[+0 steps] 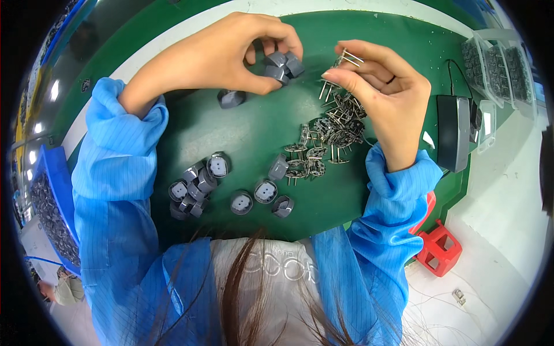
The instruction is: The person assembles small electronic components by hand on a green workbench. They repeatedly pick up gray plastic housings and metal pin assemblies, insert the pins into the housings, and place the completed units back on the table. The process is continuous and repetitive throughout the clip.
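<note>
Right fingers (353,82) pinch a pronged piece (341,59), left fingers (261,84) clasp grey caps (278,71), a metal heap (343,123) and loose cap (231,99) nearby.

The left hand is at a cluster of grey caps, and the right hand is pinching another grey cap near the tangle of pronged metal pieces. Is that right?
Not quite: the head view shows the right hand pinching pronged metal, not a grey cap. The left hand is at a cluster of grey caps, as you said.
</note>
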### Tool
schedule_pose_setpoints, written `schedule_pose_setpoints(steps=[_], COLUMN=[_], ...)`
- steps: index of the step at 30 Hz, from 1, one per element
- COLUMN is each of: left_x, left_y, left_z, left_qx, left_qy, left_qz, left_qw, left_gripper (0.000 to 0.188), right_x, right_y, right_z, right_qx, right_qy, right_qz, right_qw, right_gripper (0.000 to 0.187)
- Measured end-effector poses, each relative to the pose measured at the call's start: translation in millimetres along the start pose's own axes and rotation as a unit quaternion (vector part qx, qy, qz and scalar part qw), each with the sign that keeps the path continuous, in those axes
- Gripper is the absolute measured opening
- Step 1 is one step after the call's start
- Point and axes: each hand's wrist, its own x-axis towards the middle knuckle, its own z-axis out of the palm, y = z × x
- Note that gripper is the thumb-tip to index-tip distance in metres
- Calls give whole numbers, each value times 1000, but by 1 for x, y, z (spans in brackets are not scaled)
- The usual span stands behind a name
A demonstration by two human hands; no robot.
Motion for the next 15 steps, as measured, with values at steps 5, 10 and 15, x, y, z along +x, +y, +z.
schedule_pose_setpoints(steps=[5,10,15], left_x=[5,7,8], left_y=[3,-2,16], left_z=[2,4,13], left_qx=[-48,-199,-275], left_qy=[-21,5,119], left_qz=[-46,-75,-101], left_qw=[998,977,949], left_gripper=[33,29,24], right_x=[1,1,1], right_y=[9,7,2], right_z=[0,3,0], right_qx=[-48,-61,-50], right_qy=[-45,-23,-26], right_qz=[-57,-20,-14], right_qw=[996,998,998], right_gripper=[29,22,20])
